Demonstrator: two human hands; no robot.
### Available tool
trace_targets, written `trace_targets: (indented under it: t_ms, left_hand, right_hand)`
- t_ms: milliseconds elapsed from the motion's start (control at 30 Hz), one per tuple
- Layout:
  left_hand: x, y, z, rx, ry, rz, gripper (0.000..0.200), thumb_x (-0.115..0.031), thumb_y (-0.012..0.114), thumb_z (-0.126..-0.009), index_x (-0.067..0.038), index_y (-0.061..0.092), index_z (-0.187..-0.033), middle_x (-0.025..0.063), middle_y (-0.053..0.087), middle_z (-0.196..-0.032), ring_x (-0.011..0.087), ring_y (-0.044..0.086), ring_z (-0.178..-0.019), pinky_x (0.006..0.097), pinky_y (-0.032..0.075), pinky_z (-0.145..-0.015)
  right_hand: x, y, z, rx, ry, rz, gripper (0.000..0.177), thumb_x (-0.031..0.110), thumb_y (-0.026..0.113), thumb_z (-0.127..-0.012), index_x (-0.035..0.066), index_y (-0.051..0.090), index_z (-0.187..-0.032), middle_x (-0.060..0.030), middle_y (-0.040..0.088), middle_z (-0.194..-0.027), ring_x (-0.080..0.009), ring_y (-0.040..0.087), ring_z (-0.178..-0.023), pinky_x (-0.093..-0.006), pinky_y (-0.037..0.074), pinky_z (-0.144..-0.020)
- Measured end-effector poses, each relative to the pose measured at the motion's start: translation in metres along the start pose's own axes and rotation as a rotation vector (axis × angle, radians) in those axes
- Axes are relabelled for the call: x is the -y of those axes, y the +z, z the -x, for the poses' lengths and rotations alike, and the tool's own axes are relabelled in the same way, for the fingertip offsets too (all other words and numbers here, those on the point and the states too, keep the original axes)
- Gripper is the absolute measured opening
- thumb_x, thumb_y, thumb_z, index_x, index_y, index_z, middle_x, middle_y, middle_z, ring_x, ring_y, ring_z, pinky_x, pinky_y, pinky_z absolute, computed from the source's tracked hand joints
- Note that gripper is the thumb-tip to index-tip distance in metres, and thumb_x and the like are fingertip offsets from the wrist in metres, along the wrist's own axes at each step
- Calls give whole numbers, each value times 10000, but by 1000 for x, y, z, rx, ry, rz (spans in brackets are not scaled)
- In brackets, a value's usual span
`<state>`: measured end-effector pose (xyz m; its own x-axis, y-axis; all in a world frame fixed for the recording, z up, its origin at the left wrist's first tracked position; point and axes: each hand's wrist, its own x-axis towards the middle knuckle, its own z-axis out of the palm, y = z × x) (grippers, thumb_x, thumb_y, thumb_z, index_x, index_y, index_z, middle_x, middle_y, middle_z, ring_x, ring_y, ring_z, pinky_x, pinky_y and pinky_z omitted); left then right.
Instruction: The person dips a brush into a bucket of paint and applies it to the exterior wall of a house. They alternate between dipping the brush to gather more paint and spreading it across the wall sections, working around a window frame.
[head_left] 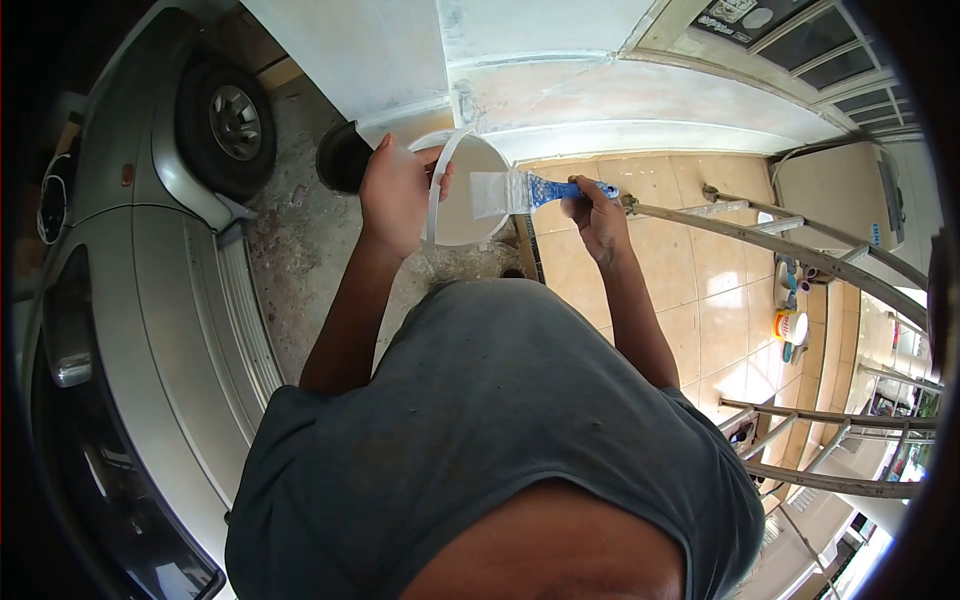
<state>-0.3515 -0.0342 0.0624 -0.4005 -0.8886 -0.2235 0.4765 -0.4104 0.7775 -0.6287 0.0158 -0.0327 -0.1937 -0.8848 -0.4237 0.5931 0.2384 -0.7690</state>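
Observation:
My left hand (395, 195) is closed around the white curved handle (434, 205) of a white bucket (484, 156), in front of my body. Whitish paint or a similar liquid shows inside the bucket. In my right hand (598, 215) is a paintbrush (548, 192) with a blue, paint-spattered handle, gripped near the handle's end. The brush points left, and its wide white bristles overlap the bucket's opening in this view.
A white-painted wall (560, 90) rises ahead. On the left, a silver vehicle (170, 290) stands close, near a dark container (342, 158). A ladder (750, 235) lies across my right side above tan tiles (660, 275). Farther right are a small tub (790, 326) and footwear.

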Motion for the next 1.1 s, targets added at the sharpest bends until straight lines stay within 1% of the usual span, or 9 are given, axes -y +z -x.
trace_targets:
  t_ms: [167, 233, 467, 567, 733, 833, 933, 1033, 1100]
  left_hand:
    - [-4, 3, -3, -54, 9, 25, 896, -656, 328, -873, 151, 495, -1225, 133, 563, -977, 196, 476, -869, 288, 375, -820]
    - [-5, 3, -2, -89, -11, 86, 898, -657, 342, -869, 151, 490, -1230, 134, 562, -989, 198, 481, -874, 291, 382, -824]
    - [2, -4, 2, -11, -35, 145, 925, -671, 366, -859, 161, 460, -1252, 149, 548, -1023, 197, 486, -893, 297, 389, -842]
    - [2, -1, 4, 0, -44, 202, 935, -677, 368, -855, 164, 453, -1256, 153, 541, -1033, 201, 485, -900, 305, 389, -853]
    - [-3, 6, 6, -33, -58, 228, 946, -683, 381, -847, 165, 444, -1262, 164, 535, -1056, 209, 498, -925, 320, 397, -868]
    - [0, 3, 4, 14, -70, 235, 951, -686, 394, -841, 164, 438, -1265, 179, 532, -1098, 216, 512, -951, 323, 405, -871]
    - [2, 4, 4, -35, -102, 244, 953, -690, 401, -836, 160, 437, -1266, 181, 531, -1137, 216, 521, -968, 325, 409, -878]
    - [-3, 12, 5, -72, -87, 241, 949, -698, 387, -825, 145, 467, -1253, 156, 557, -1068, 196, 506, -943, 299, 400, -857]
    - [-7, 16, 6, -86, -80, 255, 944, -694, 390, -827, 145, 465, -1253, 155, 556, -1070, 197, 507, -941, 297, 400, -857]
  right_hand:
    - [2, -7, -7, 46, 68, -125, 157, 148, 577, -924, -3, 617, -940, -74, 635, -762, -140, 612, -631, -233, 531, -571]
    - [5, -8, -7, 28, 77, -157, 170, 145, 554, -932, -19, 594, -946, -86, 609, -758, -159, 587, -638, -246, 501, -596]
    - [7, -15, -9, 22, 142, -252, 162, 141, 532, -941, -13, 583, -949, -80, 599, -785, -154, 569, -649, -242, 491, -573]
    - [7, -19, -12, 71, 146, -289, 157, 146, 534, -939, -3, 585, -950, -73, 604, -800, -152, 574, -654, -244, 493, -571]
    - [10, -19, -13, 92, 137, -278, 159, 150, 535, -938, 0, 588, -942, -69, 604, -821, -147, 578, -660, -229, 505, -579]
    - [12, -18, -14, 97, 130, -282, 155, 150, 539, -937, 4, 591, -936, -65, 604, -818, -144, 577, -660, -222, 511, -582]
    - [14, -16, -15, 101, 117, -272, 152, 151, 545, -935, 7, 594, -935, -63, 605, -808, -144, 577, -658, -223, 510, -583]
    - [15, -15, -14, 88, 108, -243, 152, 154, 550, -933, 10, 599, -931, -60, 605, -793, -145, 578, -657, -226, 502, -586]
    - [16, -14, -14, 89, 102, -228, 150, 154, 554, -931, 13, 604, -926, -58, 606, -784, -145, 578, -657, -228, 495, -588]
